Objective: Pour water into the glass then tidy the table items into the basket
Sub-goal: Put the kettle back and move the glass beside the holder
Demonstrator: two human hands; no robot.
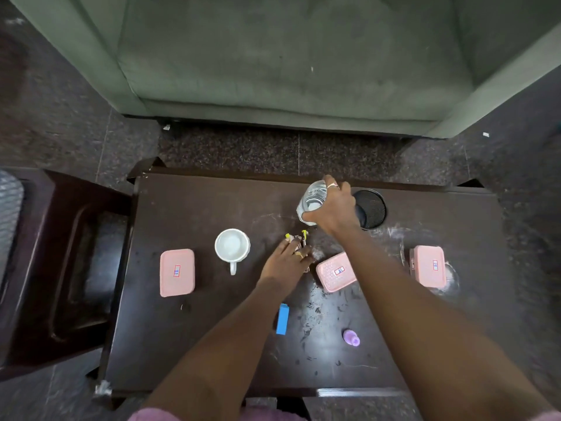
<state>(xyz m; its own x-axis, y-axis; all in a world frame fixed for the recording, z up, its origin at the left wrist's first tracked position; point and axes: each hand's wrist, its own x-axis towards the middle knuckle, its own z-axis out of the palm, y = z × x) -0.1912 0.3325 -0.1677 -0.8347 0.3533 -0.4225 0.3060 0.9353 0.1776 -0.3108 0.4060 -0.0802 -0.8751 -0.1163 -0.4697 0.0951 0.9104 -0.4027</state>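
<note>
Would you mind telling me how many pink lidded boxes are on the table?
3: one pink box left of the white mug, one tilted between the forearms, one far right. None seems hidden.

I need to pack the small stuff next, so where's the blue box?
In the head view, the blue box lies near the table's front edge, beside the left forearm, left of the purple bottle.

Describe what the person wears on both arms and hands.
Both forearms are bare, with no sleeves, watch or bracelet showing. The right hand wears a pale ring on one finger. The left hand wears a gold-coloured ring. At the bottom edge of the view, a strip of pinkish-purple clothing shows; the picture does not tell which garment it is.
</note>
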